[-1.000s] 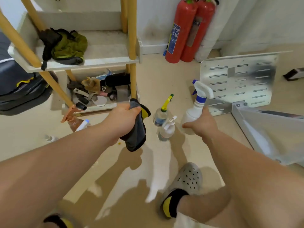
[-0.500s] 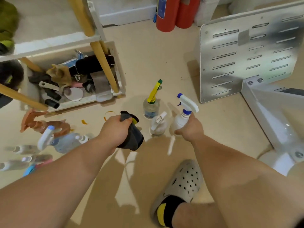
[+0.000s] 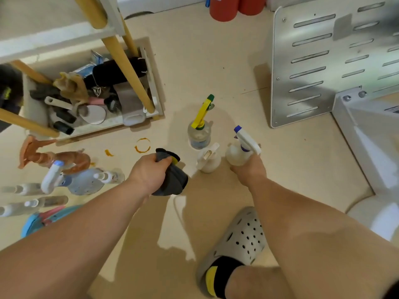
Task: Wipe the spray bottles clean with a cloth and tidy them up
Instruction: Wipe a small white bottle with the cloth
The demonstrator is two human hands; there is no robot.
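My left hand (image 3: 149, 172) grips a bunched dark grey cloth (image 3: 172, 180) with a yellow edge, low over the floor. My right hand (image 3: 248, 170) holds a white spray bottle with a blue-tipped nozzle (image 3: 239, 147) close to the floor. Just left of it stands a small white spray bottle (image 3: 209, 158), and behind that a clear bottle with a yellow and green sprayer (image 3: 199, 130). At the far left several dirty bottles lie on the floor: an orange-brown one (image 3: 54, 157), a pale blue one (image 3: 79, 181) and slim clear ones (image 3: 26, 188).
A wooden-legged shelf unit (image 3: 121, 52) with a cluttered bottom tray stands at the upper left. A slotted metal panel (image 3: 323, 61) and white frame stand at the right. Red fire extinguishers (image 3: 224, 7) are at the top. My grey clog (image 3: 235, 244) rests below. An orange ring stain (image 3: 142, 145) marks the floor.
The view has tilted down and to the left. My right hand has lowered the blue-nozzle bottle beside the two standing bottles. My left hand keeps its grip on the cloth.
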